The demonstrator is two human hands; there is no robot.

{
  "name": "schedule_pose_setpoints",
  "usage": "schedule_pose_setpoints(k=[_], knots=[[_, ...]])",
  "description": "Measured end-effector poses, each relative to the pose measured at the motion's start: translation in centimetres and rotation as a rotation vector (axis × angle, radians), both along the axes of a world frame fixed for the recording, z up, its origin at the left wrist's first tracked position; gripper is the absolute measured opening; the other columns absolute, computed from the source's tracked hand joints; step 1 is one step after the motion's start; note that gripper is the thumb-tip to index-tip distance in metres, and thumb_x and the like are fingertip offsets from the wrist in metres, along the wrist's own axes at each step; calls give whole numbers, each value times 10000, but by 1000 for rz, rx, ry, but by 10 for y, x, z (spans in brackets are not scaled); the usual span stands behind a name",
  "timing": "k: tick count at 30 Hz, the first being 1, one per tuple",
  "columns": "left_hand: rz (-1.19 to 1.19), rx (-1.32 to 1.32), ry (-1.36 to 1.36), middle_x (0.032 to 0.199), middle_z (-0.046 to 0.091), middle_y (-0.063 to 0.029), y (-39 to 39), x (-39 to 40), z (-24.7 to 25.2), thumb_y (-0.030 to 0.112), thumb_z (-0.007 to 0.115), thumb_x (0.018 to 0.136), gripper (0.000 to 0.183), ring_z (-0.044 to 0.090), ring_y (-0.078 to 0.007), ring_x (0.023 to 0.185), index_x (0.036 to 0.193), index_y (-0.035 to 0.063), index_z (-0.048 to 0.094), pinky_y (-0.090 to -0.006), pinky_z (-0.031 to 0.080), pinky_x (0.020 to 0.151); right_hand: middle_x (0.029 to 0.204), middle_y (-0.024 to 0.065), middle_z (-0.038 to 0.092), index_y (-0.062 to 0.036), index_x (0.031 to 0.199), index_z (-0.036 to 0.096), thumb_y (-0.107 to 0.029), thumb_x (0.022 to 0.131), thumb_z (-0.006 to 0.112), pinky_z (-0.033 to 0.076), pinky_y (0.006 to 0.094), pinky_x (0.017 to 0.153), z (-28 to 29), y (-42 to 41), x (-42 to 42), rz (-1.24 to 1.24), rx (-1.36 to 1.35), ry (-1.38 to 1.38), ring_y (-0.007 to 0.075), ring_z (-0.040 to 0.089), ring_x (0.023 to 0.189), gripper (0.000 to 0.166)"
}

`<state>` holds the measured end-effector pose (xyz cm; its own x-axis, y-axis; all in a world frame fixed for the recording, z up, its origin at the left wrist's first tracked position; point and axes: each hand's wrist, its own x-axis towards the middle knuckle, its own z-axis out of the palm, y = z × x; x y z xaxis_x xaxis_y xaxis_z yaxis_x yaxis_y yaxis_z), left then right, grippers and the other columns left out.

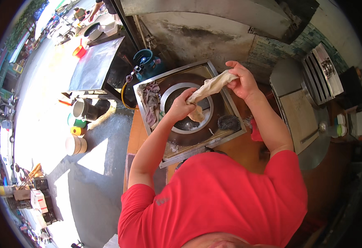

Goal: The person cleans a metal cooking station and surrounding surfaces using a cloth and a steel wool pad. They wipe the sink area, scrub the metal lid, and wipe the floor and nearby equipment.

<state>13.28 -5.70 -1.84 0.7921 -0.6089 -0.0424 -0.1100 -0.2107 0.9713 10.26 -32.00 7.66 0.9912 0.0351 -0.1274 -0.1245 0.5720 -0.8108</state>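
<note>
A damp, cream-coloured cloth [212, 87] is stretched and bunched between my two hands. My left hand [182, 105] grips its lower left end, and my right hand [243, 80] grips its upper right end, above a round metal ring [208, 124] set in a square steel-framed stove [196, 149]. A pale hanging piece [197, 114] shows below my left hand; whether it belongs to the cloth I cannot tell. On the frame's left side lies a crumpled, stained rag [150, 104]. A dark scouring pad [229, 123] rests at the right front corner.
A teal gas cylinder [150, 65] with a yellow hose stands behind the stove's left corner. To the left are a metal-topped table [97, 65] and several buckets [76, 145]. At right stand a board-topped counter [298, 119] and a slotted metal unit [320, 76]. A person's arm [95, 12] shows far off.
</note>
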Motion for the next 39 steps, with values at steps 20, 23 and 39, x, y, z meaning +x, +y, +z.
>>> schedule_pose_setpoints(k=[20, 23, 39], knots=[[-360, -126, -12, 1002, 648, -40, -113, -39, 73, 215, 574, 937, 311, 561, -98, 911, 1193, 39, 588, -270, 464, 826, 698, 63, 641, -26, 825, 692, -255, 825, 651, 483, 311, 692, 25, -68, -131, 141, -1491, 109, 154, 606, 693, 233], [-307, 5, -220, 967, 650, -66, -130, -38, 72, 233, 664, 876, 335, 576, -123, 881, 1127, 22, 596, -285, 472, 796, 745, 66, 647, -21, 810, 680, -215, 855, 621, 480, 297, 676, 40, -86, -137, -152, -1445, -344, 137, 593, 687, 208], [-457, 213, -315, 1161, 577, -265, -222, -69, -46, 92, 534, 798, 603, 568, -386, 1088, 1384, 92, 392, -393, 461, 899, 712, 65, 606, -9, 732, 566, -165, 871, 568, 492, 259, 546, 79, -221, -228, -472, -583, 98, 129, 602, 595, 209]])
